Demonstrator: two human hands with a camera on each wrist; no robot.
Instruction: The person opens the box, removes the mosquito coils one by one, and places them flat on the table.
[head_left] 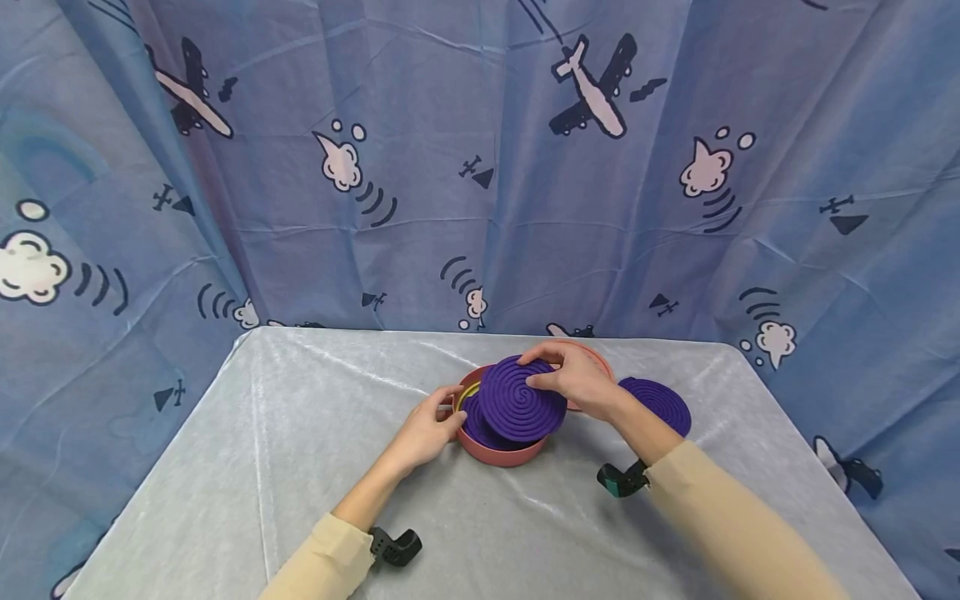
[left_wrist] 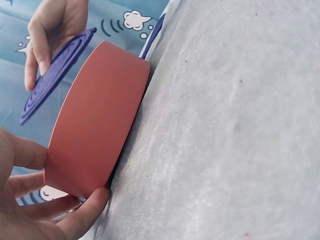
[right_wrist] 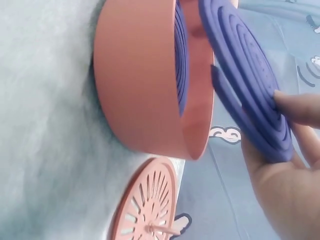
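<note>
As fingers (right_wrist: 299, 108) pinch coil (head_left: 520, 404), pale tabletop (head_left: 337, 404), curtain (head_left: 435, 75)

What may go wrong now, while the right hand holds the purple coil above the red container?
The purple coil may slip or bend, since the right hand pinches it from one side. Its outer end stands apart and might catch on the red container. The left hand touches only one side of that container, so a bump might shift it.
</note>
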